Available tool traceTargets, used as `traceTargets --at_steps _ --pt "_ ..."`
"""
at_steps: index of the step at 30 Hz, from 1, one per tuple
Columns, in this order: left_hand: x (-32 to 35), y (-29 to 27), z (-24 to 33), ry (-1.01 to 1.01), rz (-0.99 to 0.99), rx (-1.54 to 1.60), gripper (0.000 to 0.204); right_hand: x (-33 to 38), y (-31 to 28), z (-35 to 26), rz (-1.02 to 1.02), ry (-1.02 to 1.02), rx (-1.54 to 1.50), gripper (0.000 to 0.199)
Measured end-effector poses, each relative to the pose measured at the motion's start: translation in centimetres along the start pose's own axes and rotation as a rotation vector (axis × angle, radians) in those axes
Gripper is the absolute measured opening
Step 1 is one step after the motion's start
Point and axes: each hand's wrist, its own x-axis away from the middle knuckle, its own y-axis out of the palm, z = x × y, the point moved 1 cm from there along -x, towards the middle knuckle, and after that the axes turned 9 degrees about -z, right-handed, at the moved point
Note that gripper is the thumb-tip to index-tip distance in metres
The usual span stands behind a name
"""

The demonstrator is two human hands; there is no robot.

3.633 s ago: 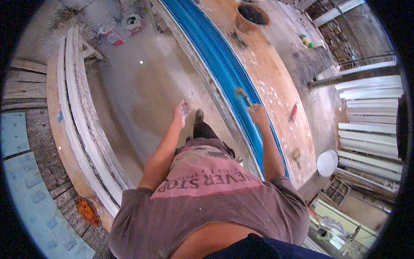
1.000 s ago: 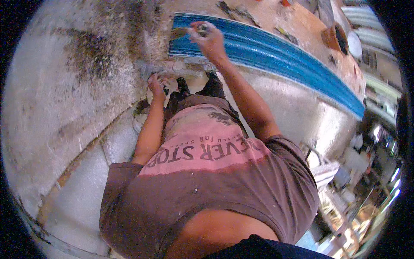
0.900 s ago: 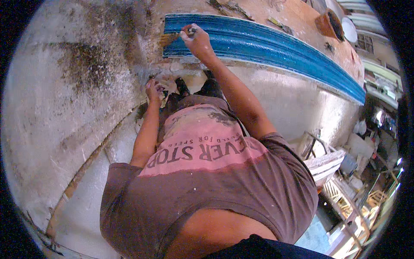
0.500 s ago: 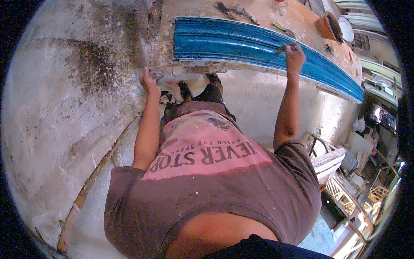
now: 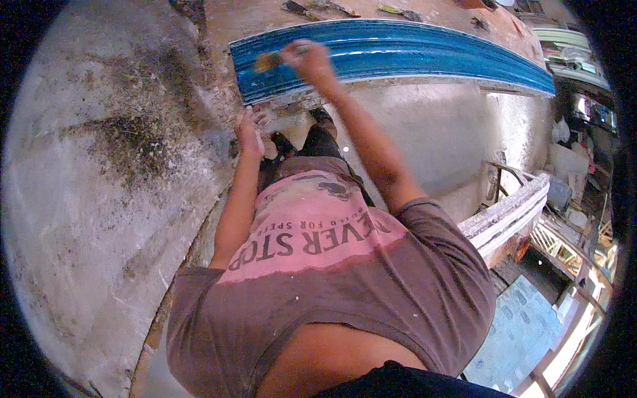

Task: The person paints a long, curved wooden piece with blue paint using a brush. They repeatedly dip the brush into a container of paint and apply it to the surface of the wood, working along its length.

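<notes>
A long, glossy blue panel with ridges running lengthwise [image 5: 411, 50] lies along the front of the worktable. Over its left part, my right hand [image 5: 308, 61] is closed around a paintbrush [image 5: 267, 63], whose yellowish-brown bristles point left against the blue surface. The hand is slightly smeared by motion. My left hand [image 5: 249, 132] is just below the panel's near left corner, by the table edge, with its fingers apart and nothing seen in them.
Behind the panel, several scraper-like tools [image 5: 399, 12] lie on the brown worktable [image 5: 451, 12]. A stained grey wall [image 5: 86, 199] rises on the left. To the right are a white moulded piece [image 5: 511, 212] and a light-blue sheet [image 5: 517, 331].
My right hand has swept the paintbrush from the panel's right part to its left end. My left hand has shifted slightly right and down. The whole view has turned a little.
</notes>
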Motion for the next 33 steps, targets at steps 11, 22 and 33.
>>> traceTargets --at_steps 11,22,33 --pt "1.5 -0.1 0.9 -0.035 -0.025 -0.009 0.024 5.6 -20.6 8.1 -0.086 0.464 0.573 0.019" --pt "1.0 -1.4 -2.3 -0.142 -0.061 0.026 0.029 4.3 5.1 -7.2 -0.094 -0.017 -0.164 0.024" --pt "1.4 0.3 -2.1 -0.120 0.028 0.092 0.022 8.4 -28.4 13.1 0.127 0.404 0.768 0.021"
